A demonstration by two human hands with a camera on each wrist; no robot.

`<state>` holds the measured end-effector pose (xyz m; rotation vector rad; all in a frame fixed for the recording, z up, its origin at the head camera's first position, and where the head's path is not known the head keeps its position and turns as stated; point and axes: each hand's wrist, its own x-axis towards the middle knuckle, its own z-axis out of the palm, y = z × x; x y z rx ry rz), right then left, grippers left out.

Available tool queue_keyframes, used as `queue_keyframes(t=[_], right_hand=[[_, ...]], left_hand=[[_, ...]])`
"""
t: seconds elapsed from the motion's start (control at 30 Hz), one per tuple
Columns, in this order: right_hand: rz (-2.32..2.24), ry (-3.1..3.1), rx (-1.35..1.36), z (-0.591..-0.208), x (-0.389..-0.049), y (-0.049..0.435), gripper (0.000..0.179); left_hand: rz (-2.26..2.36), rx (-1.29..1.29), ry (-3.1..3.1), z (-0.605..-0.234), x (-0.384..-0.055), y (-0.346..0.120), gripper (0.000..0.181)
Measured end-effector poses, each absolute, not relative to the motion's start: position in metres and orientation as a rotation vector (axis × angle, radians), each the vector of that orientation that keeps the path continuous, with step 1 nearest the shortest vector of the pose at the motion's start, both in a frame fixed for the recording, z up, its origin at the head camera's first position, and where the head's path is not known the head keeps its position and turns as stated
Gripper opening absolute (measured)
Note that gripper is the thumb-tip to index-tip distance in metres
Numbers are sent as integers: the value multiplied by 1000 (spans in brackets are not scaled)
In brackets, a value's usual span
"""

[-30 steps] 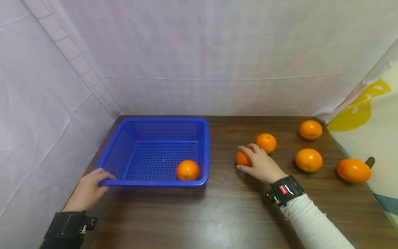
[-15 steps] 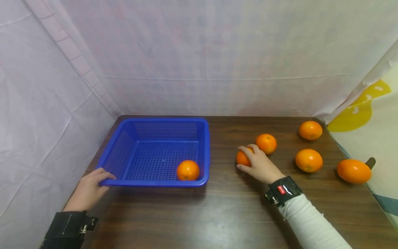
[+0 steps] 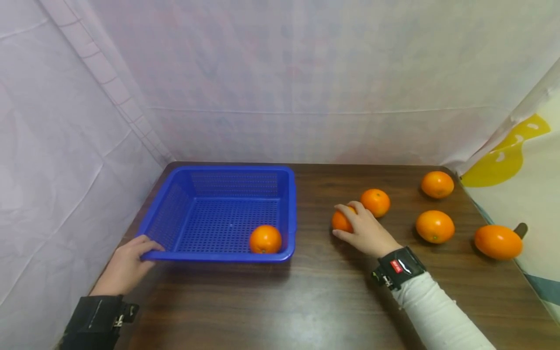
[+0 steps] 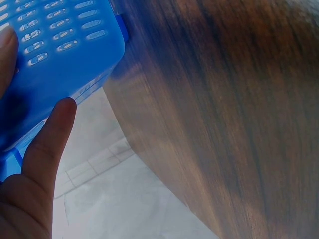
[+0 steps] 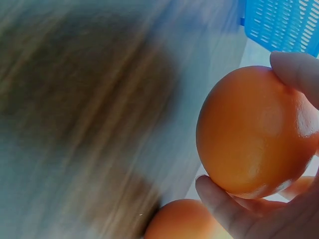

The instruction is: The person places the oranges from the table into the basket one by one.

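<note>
My left hand (image 3: 129,265) grips the rim of a blue plastic basket (image 3: 218,257) at its near left corner. In the left wrist view, the thumb and a fingertip lie against the slotted basket wall (image 4: 65,35). One orange (image 3: 265,239) sits inside the basket, by the near right corner. To the right of the basket, my right hand (image 3: 367,231) holds a glossy orange (image 3: 341,222), fingers over its top and thumb on the near side. The right wrist view shows this orange (image 5: 254,132) between thumb and fingers. Another orange (image 3: 375,202) lies right behind that hand.
Further right on the brown wooden table (image 3: 306,296) are a far orange (image 3: 437,184), a middle orange (image 3: 435,226) and an oblong orange-coloured fruit (image 3: 498,242) near the right edge. White cloth (image 3: 297,87) hangs behind the table and along its left side.
</note>
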<state>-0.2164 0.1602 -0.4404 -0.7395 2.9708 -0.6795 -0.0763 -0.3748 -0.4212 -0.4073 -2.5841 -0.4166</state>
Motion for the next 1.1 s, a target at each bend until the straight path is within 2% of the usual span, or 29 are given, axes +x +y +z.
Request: queue_keyframes(t=[1.1], right_hand=[[-678, 2981, -953, -390, -215, 119, 67]], left_hand=[[-422, -356, -2626, -418, -75, -373, 36]])
